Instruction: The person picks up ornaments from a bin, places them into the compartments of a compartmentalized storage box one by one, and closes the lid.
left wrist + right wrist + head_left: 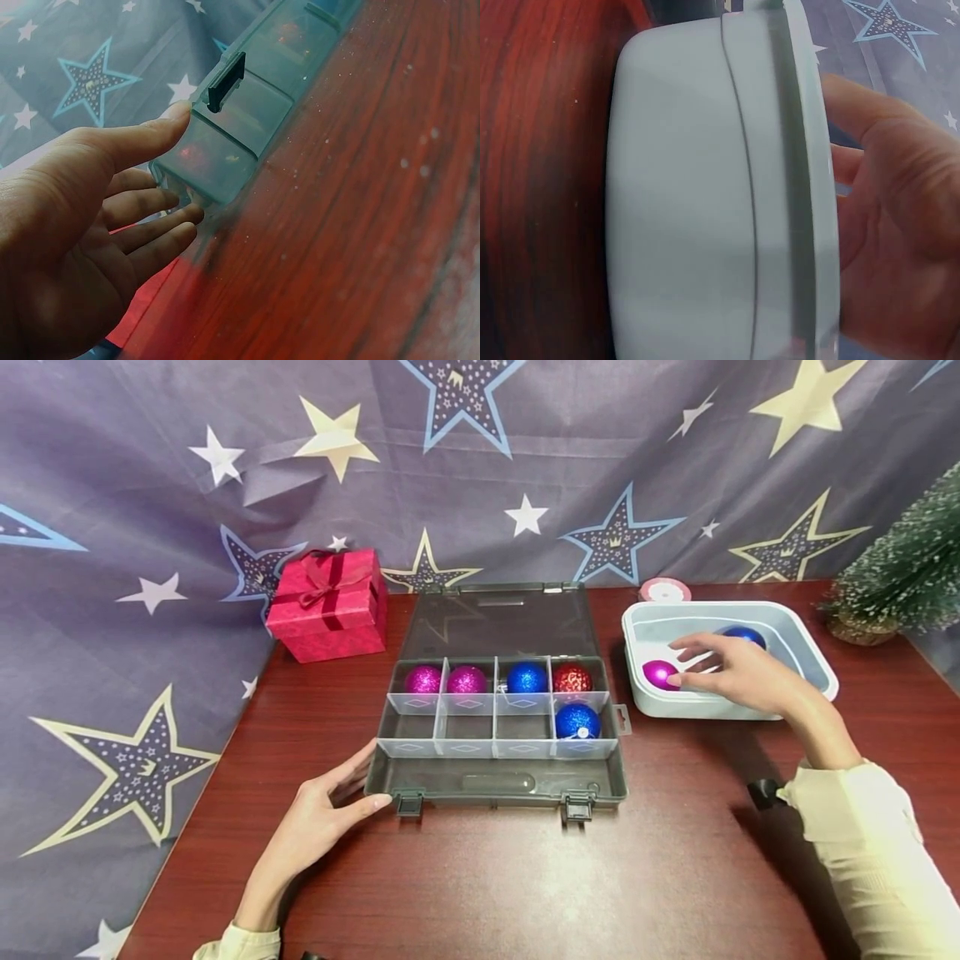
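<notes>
My right hand (750,675) reaches over the near rim of a pale plastic basin (705,707), thumb tip beside a shiny magenta ball (658,673), fingers spread above it. A dark blue ball (746,635) lies behind that hand. In the right wrist view the basin wall hides the fingertips. My left hand (315,814) rests at the front left corner of an opened grey divided case (442,782), thumb along its front edge. Its back row holds two magenta glitter balls (467,682), a blue one (527,679) and a red one (572,677). Another blue ball (577,722) sits in the middle row, far right.
A red gift box (327,614) with a bow stands at the back left. Behind the basin lies a pink and white roll (665,590). A small frosted tree (900,560) stands at the right. Star-patterned cloth (525,468) hangs along the table's (487,885) back.
</notes>
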`<state>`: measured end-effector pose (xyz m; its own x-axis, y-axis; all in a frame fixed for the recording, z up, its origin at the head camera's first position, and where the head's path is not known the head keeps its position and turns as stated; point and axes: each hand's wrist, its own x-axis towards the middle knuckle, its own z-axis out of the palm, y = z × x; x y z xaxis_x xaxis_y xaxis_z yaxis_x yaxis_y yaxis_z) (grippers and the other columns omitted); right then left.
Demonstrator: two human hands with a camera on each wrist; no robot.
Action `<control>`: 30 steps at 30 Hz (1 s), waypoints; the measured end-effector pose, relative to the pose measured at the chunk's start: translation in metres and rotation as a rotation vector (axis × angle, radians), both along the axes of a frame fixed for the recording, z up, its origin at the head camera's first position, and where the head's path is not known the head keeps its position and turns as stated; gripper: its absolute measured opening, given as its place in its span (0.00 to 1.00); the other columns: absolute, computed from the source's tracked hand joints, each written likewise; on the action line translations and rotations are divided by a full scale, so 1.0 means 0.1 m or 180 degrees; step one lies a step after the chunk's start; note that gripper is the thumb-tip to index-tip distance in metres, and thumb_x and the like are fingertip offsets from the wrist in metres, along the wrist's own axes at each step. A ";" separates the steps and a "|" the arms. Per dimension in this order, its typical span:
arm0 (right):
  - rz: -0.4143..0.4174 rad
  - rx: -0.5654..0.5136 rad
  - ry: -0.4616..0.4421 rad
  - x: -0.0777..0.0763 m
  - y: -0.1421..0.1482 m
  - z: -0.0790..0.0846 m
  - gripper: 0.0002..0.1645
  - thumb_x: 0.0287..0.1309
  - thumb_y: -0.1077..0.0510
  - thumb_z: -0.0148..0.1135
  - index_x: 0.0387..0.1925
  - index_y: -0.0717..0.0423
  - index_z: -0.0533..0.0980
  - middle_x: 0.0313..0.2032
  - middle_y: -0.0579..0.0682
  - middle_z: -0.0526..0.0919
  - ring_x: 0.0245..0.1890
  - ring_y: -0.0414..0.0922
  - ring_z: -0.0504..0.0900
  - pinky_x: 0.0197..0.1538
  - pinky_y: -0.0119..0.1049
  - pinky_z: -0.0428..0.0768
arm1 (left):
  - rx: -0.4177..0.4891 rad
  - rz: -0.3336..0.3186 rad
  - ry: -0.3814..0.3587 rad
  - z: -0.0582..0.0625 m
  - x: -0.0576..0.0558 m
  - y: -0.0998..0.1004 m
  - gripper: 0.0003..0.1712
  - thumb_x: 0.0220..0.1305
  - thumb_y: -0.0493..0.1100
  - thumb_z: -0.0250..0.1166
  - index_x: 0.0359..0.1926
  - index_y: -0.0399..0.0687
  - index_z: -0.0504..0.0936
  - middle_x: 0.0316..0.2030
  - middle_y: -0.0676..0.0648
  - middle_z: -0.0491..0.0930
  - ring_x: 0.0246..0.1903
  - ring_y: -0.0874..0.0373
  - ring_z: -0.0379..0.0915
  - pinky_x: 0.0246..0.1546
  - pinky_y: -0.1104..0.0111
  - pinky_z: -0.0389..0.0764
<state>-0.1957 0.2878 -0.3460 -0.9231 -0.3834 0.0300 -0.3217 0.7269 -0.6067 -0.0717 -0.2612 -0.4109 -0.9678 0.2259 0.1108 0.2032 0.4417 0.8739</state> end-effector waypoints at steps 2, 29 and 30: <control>0.0011 0.0057 -0.0113 -0.03 -0.01 0.00 0.30 0.66 0.56 0.71 0.64 0.67 0.75 0.53 0.67 0.83 0.51 0.61 0.84 0.49 0.34 0.79 | 0.0000 -0.0006 0.0008 0.00 0.00 0.00 0.42 0.64 0.40 0.76 0.76 0.47 0.69 0.63 0.41 0.79 0.61 0.53 0.77 0.58 0.76 0.76; 0.0281 0.0292 -0.0151 -0.20 -0.08 -0.07 0.26 0.64 0.60 0.71 0.59 0.68 0.78 0.48 0.67 0.84 0.49 0.62 0.83 0.53 0.60 0.79 | -0.0041 0.0004 0.0027 0.01 0.00 0.00 0.42 0.64 0.40 0.76 0.76 0.47 0.69 0.63 0.42 0.79 0.61 0.53 0.77 0.58 0.75 0.76; 0.0271 0.0282 -0.0134 -0.19 -0.08 -0.07 0.26 0.64 0.60 0.72 0.59 0.68 0.78 0.48 0.67 0.84 0.49 0.62 0.83 0.53 0.59 0.79 | -0.0044 0.0008 0.0015 0.01 0.00 0.00 0.42 0.64 0.41 0.76 0.76 0.47 0.69 0.63 0.42 0.79 0.61 0.53 0.77 0.58 0.75 0.76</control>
<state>-0.2149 0.2799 -0.3526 -0.8868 -0.4599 -0.0455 -0.3601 0.7494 -0.5556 -0.0714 -0.2612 -0.4095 -0.9679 0.2251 0.1122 0.2061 0.4542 0.8667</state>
